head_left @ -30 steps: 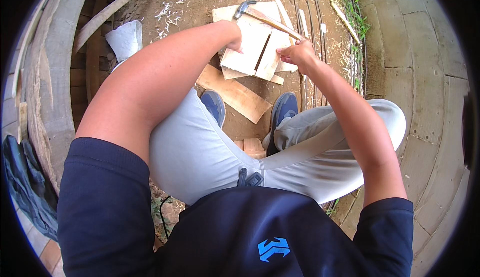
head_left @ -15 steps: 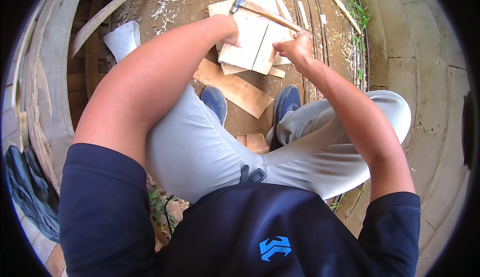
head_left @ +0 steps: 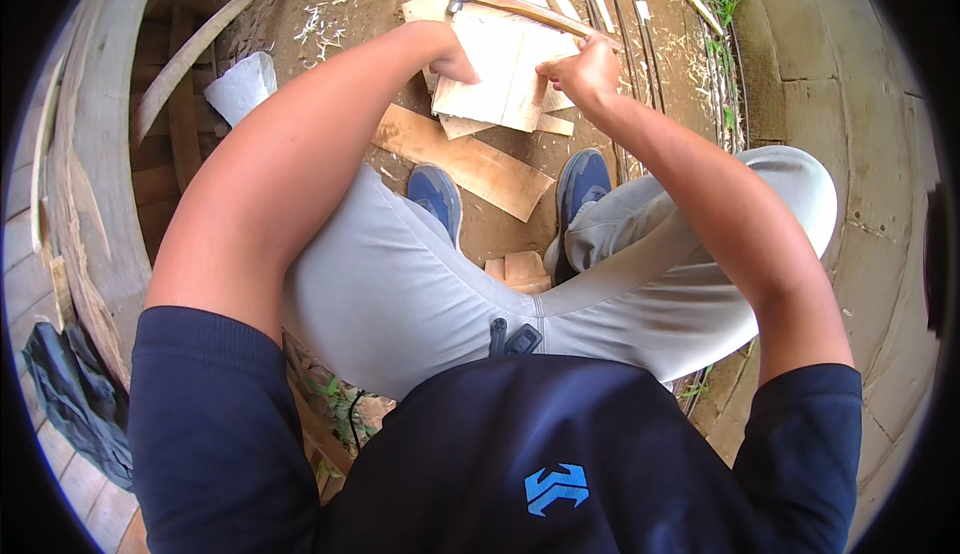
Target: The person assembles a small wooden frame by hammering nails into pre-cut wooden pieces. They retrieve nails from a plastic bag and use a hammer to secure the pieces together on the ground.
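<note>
Where bare ground [head_left: 345, 14] is spread with wood shavings, a pale bottom board [head_left: 424, 8] is laid ahead of the person's feet. One loose board [head_left: 482, 164], brown, is placed on the ground nearer the shoes. One wide board [head_left: 492, 59] and one narrower board [head_left: 527, 94] are set side by side on top of the stack, edge to edge, with a faint seam between. By this, their alignment is judged done or nearly so. No nail across the seam can be made out; any fixing is judged undone. One hammer [head_left: 525, 10] is laid along the far side of the stack. Left hand [head_left: 448, 59]: rested at the wide board's left side; finger closure cannot be told. Right hand [head_left: 588, 74]: fingers bent, tips brought to the narrower board's right edge; whether it is gripped or merely pushed, or the hammer touched, cannot be told.
</note>
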The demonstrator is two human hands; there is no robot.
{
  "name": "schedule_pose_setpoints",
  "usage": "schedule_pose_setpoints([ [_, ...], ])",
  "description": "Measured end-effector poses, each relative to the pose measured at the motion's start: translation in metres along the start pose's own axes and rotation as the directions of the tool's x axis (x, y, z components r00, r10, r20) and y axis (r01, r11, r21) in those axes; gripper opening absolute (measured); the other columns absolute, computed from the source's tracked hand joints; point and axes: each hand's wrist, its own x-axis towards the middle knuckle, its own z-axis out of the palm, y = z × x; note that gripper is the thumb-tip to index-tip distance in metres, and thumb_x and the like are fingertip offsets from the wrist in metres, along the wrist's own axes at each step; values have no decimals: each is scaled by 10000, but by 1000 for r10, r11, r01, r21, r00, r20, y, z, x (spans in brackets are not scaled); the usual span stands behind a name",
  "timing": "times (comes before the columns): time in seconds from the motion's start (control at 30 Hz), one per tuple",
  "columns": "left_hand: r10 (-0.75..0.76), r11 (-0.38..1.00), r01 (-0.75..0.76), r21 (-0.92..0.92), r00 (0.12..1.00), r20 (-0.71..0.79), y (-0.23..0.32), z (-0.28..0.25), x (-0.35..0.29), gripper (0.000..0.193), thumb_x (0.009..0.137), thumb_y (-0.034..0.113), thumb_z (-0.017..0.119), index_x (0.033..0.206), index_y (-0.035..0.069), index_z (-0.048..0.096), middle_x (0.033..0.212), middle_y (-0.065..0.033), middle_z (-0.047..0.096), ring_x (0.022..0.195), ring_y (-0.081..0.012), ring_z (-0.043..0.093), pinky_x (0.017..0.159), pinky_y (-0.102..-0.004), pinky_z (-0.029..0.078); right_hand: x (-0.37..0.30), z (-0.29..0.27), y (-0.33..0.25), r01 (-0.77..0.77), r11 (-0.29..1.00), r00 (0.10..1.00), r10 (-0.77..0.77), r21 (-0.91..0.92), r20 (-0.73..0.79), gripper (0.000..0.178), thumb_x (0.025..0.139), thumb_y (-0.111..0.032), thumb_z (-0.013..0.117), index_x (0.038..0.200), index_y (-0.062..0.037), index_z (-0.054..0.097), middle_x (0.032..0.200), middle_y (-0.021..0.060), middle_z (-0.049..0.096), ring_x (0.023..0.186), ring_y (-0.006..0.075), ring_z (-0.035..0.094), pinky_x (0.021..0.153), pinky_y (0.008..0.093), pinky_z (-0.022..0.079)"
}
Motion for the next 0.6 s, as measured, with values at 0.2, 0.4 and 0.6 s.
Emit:
schedule_pose_setpoints([
  [0.2,66,932,-130,-339,979,-195,7,23,11,1073,742,884,567,1539,172,474,1611,-177,398,1484,-370,372,1196,-462,330,-11,2,-9,9,998,1000,-8,60,-5,669,689,-159,937,1220,7,566,1134,208,710,1103,319,693,948,406,555],
  [0.4,-292,924,216,-314,931,-218,29,25,-2,1278,610,989,586,1555,139,453,1572,-151,467,1446,-327,438,1133,-526,345,-21,-2,-13,75,994,996,-78,-84,-40,619,742,-164,897,1220,31,555,1043,167,730,1059,282,701,926,400,550],
  [0.6,-304,915,224,-335,930,-209,32,23,-16,1152,668,949,593,1521,179,504,1540,-174,502,1421,-398,460,1128,-593,357,-16,-6,-19,90,990,995,-84,-108,54,526,794,-126,776,1226,53,536,1194,260,665,1161,369,656,982,425,535],
])
